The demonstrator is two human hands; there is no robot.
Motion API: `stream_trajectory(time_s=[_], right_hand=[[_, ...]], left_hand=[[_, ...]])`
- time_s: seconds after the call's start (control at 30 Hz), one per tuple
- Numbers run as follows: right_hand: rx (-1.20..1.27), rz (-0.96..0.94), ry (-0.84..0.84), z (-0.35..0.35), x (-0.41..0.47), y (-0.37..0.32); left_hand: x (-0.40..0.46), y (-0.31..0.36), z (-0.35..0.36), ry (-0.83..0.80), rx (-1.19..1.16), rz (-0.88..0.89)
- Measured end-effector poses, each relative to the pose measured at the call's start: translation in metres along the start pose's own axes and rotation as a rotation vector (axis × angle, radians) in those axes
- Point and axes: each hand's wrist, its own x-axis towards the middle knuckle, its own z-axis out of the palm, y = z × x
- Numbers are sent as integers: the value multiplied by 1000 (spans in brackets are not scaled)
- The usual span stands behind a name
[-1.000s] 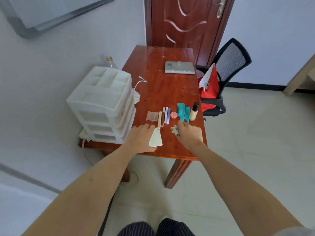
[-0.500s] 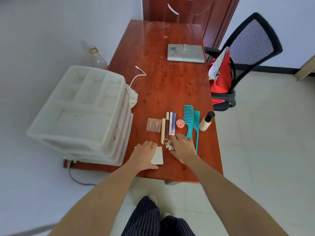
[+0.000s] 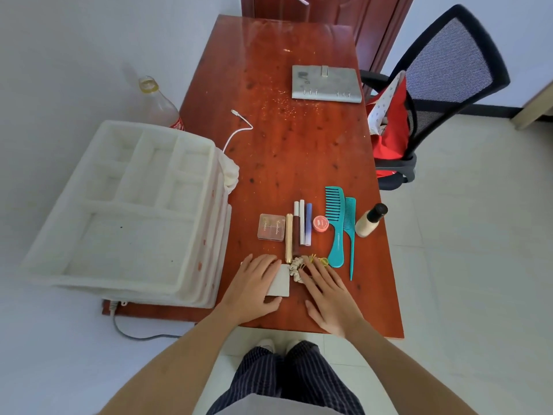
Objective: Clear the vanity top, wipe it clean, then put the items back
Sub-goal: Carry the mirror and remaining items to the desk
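My left hand [image 3: 254, 287] lies flat on a white card [image 3: 280, 281] near the bottom edge of the tabletop [image 3: 299, 151]. My right hand [image 3: 330, 295] lies flat beside it, fingers [image 3: 311, 269] touching a pale scrunchie [image 3: 295, 269] and thin yellow bands [image 3: 318, 259]. Just above, at frame centre, sit a compact [image 3: 271, 227], a row of tubes [image 3: 299, 227], a small red jar [image 3: 320, 224], two teal combs [image 3: 339, 226] and a bottle [image 3: 370, 220]. A white organizer [image 3: 125, 211] fills the left. A grey box [image 3: 326, 84] sits higher up, with a chair [image 3: 434, 85] at upper right.
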Motion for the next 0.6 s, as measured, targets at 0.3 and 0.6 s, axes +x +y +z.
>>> stream_trajectory(time_s=[0.3,0.6], right_hand=[[-78,55,-93,7,3,6],[-98,19,45,-6,9,19]], left_hand=[[0,-2,11,8,163,51],[10,1,-2,27,173,-5]])
